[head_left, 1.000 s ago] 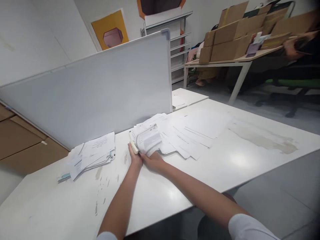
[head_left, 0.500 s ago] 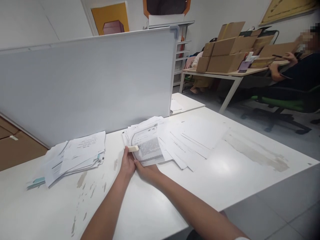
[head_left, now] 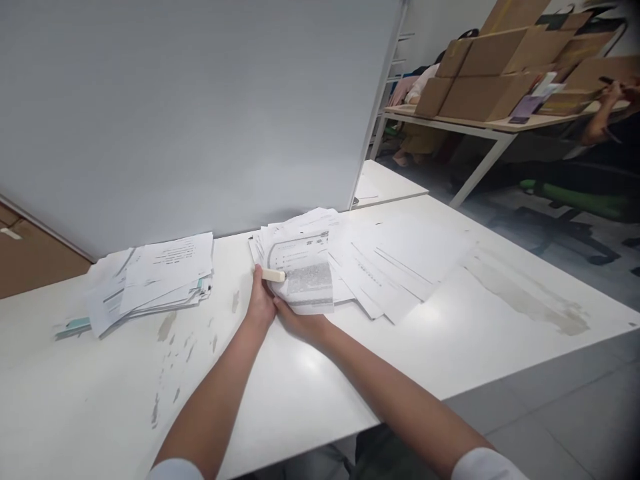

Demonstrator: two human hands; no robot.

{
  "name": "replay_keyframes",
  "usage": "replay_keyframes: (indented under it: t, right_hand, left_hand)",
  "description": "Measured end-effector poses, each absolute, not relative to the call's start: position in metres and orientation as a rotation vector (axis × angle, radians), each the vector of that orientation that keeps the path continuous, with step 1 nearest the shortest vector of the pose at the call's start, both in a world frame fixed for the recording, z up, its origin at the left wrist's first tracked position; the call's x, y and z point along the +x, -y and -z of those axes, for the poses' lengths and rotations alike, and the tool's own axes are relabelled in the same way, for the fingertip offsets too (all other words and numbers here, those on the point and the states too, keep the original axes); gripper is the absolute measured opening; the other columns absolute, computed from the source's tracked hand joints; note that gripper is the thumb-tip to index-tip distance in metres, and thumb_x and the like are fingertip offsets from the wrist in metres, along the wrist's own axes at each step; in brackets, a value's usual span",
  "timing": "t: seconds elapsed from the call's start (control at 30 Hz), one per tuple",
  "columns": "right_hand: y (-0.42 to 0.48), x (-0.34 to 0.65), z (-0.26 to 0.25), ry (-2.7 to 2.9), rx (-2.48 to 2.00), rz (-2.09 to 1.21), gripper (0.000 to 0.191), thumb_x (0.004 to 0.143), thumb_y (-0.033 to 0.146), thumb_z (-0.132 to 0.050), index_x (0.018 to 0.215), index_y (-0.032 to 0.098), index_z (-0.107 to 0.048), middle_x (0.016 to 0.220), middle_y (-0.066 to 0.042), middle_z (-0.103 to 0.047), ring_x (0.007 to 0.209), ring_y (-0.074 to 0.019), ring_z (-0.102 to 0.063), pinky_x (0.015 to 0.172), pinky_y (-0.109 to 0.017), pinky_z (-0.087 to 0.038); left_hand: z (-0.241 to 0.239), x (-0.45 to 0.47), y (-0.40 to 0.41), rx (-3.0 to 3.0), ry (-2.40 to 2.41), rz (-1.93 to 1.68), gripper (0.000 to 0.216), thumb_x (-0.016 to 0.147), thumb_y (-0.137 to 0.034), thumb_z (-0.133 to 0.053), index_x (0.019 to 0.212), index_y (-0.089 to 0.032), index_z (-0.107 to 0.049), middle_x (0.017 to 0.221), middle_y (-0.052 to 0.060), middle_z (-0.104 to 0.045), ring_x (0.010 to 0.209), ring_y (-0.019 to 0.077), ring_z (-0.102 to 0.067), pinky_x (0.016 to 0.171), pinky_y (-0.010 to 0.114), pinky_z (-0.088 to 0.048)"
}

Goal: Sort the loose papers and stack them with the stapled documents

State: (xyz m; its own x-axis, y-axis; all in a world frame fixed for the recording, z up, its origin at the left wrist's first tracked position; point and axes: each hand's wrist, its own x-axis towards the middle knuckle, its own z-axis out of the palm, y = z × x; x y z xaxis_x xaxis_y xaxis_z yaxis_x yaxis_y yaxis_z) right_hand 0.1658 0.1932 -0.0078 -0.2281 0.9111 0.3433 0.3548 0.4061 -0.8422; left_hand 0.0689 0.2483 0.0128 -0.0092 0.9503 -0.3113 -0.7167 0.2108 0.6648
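Close to the middle of the table, my left hand [head_left: 261,300] is closed around a small cream-coloured bar-shaped tool [head_left: 273,275]; its exact kind is unclear. The tool lies over the left side of a printed sheet [head_left: 310,277], which curves upward and carries a grey picture block. My right hand [head_left: 303,322] grips the sheet's lower edge, thumb on top, its other fingers hidden underneath. Both hands nearly touch at the wrists' inner side. Just behind and to the right is a spread of loose papers [head_left: 370,273], partly covered by the held sheet.
A stack of papers [head_left: 165,270] lies to the left. The upright whiteboard [head_left: 190,113] stands along the table's back. Behind at right are a desk with cardboard boxes [head_left: 487,93], a seated person [head_left: 607,117] and a green chair [head_left: 575,193].
My view has tilted down, so the whiteboard fills more of the top. The sheet now faces me more squarely. Both hands keep their hold.
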Motion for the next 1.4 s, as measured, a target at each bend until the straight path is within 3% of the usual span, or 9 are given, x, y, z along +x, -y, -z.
replay_keyframes:
  t: [0.13,0.37,0.6,0.73,0.9,1.0,1.1,1.23,1.4]
  right_hand:
    - [-0.194,0.167,0.009,1.802,-1.102,-0.808,0.056,0.098,0.048,-0.035,0.151,0.032,-0.027,0.157,0.006,-0.025,0.149,-0.0204,-0.009,0.124,-0.045,-0.004]
    - [-0.188,0.161,0.011,1.717,-1.203,-0.918,0.063,0.097,0.053,-0.037,0.153,0.027,-0.023,0.159,0.000,-0.021,0.148,-0.0208,-0.012,0.123,-0.046,-0.006]
    - [-0.191,0.156,0.006,1.537,-1.547,-1.090,0.065,0.094,0.058,-0.040,0.151,0.027,-0.030,0.157,-0.004,-0.026,0.148,-0.0251,-0.014,0.120,-0.052,-0.007]
    - [-0.192,0.157,0.002,1.493,-1.465,-1.075,0.061,0.095,0.055,-0.041,0.150,0.028,-0.033,0.156,-0.004,-0.029,0.147,-0.0226,-0.016,0.120,-0.049,-0.009]
    - [-0.191,0.158,-0.006,1.379,-1.495,-1.150,0.067,0.093,0.059,-0.044,0.149,0.022,-0.036,0.154,-0.009,-0.033,0.146,-0.0261,-0.022,0.119,-0.052,-0.016]
    - [-0.192,0.158,-0.011,1.402,-1.439,-1.086,0.063,0.095,0.057,-0.040,0.147,0.022,-0.039,0.153,-0.008,-0.036,0.146,-0.0226,-0.023,0.121,-0.046,-0.014]
    - [-0.195,0.160,-0.019,1.488,-1.406,-1.022,0.061,0.096,0.058,-0.035,0.145,0.021,-0.042,0.152,-0.007,-0.038,0.145,-0.0213,-0.024,0.121,-0.042,-0.014]
    - [-0.199,0.164,-0.030,1.579,-1.385,-0.998,0.058,0.098,0.055,-0.032,0.147,0.025,-0.038,0.152,-0.005,-0.039,0.144,-0.0215,-0.026,0.122,-0.044,-0.014]
    - [-0.207,0.161,-0.026,1.599,-1.324,-0.973,0.051,0.100,0.044,-0.032,0.148,0.027,-0.035,0.148,-0.002,-0.044,0.141,-0.0180,-0.034,0.121,-0.040,-0.019]
  left_hand:
    - [-0.007,0.069,-0.251,0.356,-0.847,-1.361,0.047,0.084,-0.054,-0.061,0.108,-0.014,-0.068,0.112,0.011,-0.069,0.116,0.0252,-0.060,0.104,0.035,-0.045]
    - [0.000,0.067,-0.255,0.300,-0.914,-1.361,0.039,0.081,-0.043,-0.068,0.107,-0.015,-0.067,0.109,0.010,-0.070,0.115,0.0224,-0.061,0.103,0.031,-0.046]
    - [-0.014,0.066,-0.255,0.264,-0.881,-1.326,0.041,0.088,-0.048,-0.057,0.108,-0.014,-0.067,0.107,0.013,-0.071,0.111,0.0253,-0.063,0.100,0.035,-0.049]
    - [-0.016,0.063,-0.257,0.295,-0.901,-1.332,0.046,0.088,-0.052,-0.053,0.113,-0.017,-0.066,0.104,0.012,-0.071,0.109,0.0262,-0.064,0.099,0.037,-0.050]
    - [-0.016,0.060,-0.263,0.360,-0.897,-1.284,0.047,0.092,-0.052,-0.046,0.119,-0.018,-0.064,0.103,0.012,-0.071,0.105,0.0256,-0.066,0.095,0.037,-0.052]
    - [-0.020,0.060,-0.264,0.422,-0.895,-1.199,0.039,0.093,-0.041,-0.047,0.118,-0.016,-0.064,0.093,0.011,-0.072,0.095,0.0242,-0.068,0.086,0.035,-0.056]
    - [-0.028,0.060,-0.264,0.446,-0.939,-1.158,0.028,0.092,-0.027,-0.050,0.113,-0.015,-0.065,0.081,0.007,-0.071,0.072,0.0188,-0.068,0.066,0.028,-0.059]
    - [-0.038,0.060,-0.264,0.433,-0.923,-1.195,0.021,0.086,-0.012,-0.051,0.100,-0.015,-0.066,0.075,0.000,-0.067,0.053,0.0095,-0.060,0.045,0.016,-0.049]
    - [-0.035,0.061,-0.264,0.473,-0.969,-1.142,0.013,0.080,-0.010,-0.056,0.087,-0.015,-0.065,0.066,-0.004,-0.060,0.042,0.0063,-0.048,0.035,0.015,-0.039]
